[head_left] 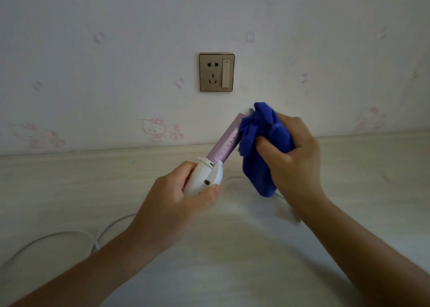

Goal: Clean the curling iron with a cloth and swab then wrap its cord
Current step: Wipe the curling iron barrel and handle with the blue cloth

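while the far end of the barrel is covered by the cloth, the wiping step is judged to be in hand, and these lines apply:

table: pale wood-grain top, over which the work is held; it is best kept beneath the tool in case of a slip.
cord: white, lying loose in loops on the table at the near left; not yet wrapped, and not plugged into the wall socket.
right hand: closed around the bunched cloth, pressing it onto the tip; firm, even pressure is advised, with strokes drawn along the barrel rather than across.
left hand: clasped around the white handle, thumb on top; the handle should be held steady and turned bit by bit so every side is reached.
cloth: deep blue, crumpled, a tail hanging down toward the table.
curling iron: held above the table centre, tilted up to the far right; pale lilac barrel with a row of small holes, white collar and handle.
swab: none is seen.
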Motion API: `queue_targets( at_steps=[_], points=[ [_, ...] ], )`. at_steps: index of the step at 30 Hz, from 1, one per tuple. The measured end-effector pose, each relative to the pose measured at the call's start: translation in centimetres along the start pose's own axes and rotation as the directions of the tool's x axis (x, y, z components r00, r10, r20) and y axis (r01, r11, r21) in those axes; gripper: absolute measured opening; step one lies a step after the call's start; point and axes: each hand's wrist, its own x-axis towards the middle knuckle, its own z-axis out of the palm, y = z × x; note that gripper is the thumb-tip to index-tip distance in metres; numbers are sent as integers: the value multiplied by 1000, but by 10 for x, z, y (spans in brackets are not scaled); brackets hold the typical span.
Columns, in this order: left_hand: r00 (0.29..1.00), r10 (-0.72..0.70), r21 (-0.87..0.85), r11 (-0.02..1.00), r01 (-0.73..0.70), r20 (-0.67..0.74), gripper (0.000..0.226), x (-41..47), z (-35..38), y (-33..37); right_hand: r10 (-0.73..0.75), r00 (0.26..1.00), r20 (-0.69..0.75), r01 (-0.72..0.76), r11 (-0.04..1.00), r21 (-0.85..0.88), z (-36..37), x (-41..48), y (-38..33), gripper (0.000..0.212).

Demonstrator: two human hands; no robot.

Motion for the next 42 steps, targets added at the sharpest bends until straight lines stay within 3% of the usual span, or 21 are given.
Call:
queue_targets(
  at_steps=[5,10,12,14,17,19,22,24,26,29,31,36,40,42],
  points=[
    [999,27,-65,997,-30,-46,23,3,-2,-8,-91,950,299,100,995,-15,30,-27,1,26],
    [1000,12,-56,998,-10,27,29,-3,3,-15,40,993,113,-43,999,27,12,-10,9,27],
    [997,-43,-155,986,52,63,29,-5,9,-13,41,995,89,-40,999,-15,9,-9,11,27],
    [992,-120,-230,965,127,43,26,-4,11,-11,21,973,231,-11,999,-47,17,-16,7,26],
    [946,-323,-288,905,314,16,40,-2,12,-12,-75,902,426,102,994,-39,31,-28,5,21],
    [901,-420,-387,817,427,107,49,-4,10,-14,-59,920,388,78,996,-36,29,-25,6,21],
    [891,-348,-505,735,452,291,58,-9,16,-16,55,981,187,-56,998,0,14,-10,11,28],
    [857,-337,-561,651,511,390,61,-10,20,-20,77,988,133,-77,997,-5,6,-5,12,31],
    [846,-304,-634,562,531,439,58,-9,19,-24,49,967,249,-46,999,-18,10,-10,8,27],
    [839,-275,-624,568,536,470,57,-8,9,-31,-57,892,449,92,994,-58,27,-27,6,29],
    [823,-268,-622,551,557,500,59,-5,7,-35,-61,903,424,104,991,-80,29,-25,8,30],
    [768,-162,-670,399,625,620,58,-1,5,-34,70,980,188,-68,998,-16,10,-7,12,31],
    [763,-157,-714,274,644,627,51,0,-5,-36,-40,913,405,60,997,-38,26,-24,5,26],
    [755,-161,-716,242,655,636,50,1,-7,-38,-63,898,436,98,994,-58,30,-27,6,26]
  ],
)
